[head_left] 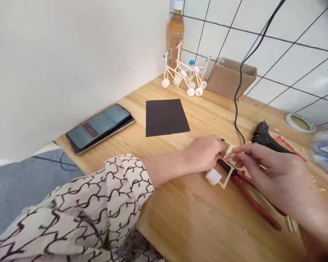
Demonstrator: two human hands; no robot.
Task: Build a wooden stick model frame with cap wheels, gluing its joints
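My left hand (203,154) is closed on a small frame of pale wooden sticks (228,177), low over the table. A white rounded piece (213,177) sits at the frame's near end. From the right, my right hand (276,174) pinches a thin pale stick (229,156) between thumb and forefinger, close to my left fingertips. Whether that stick is joined to the frame I cannot tell. Beneath the frame and my right hand lie red-handled pliers (253,202), their jaws partly hidden. A black glue gun (265,136) rests just behind my right hand.
Black card (166,118) and a phone (98,125) lie to the left. Stick-built model bicycles (184,72) stand at the back by a drink bottle (176,32) and a cardboard piece (232,78). A black cable (241,80) hangs down. Tape roll (300,123) sits right.
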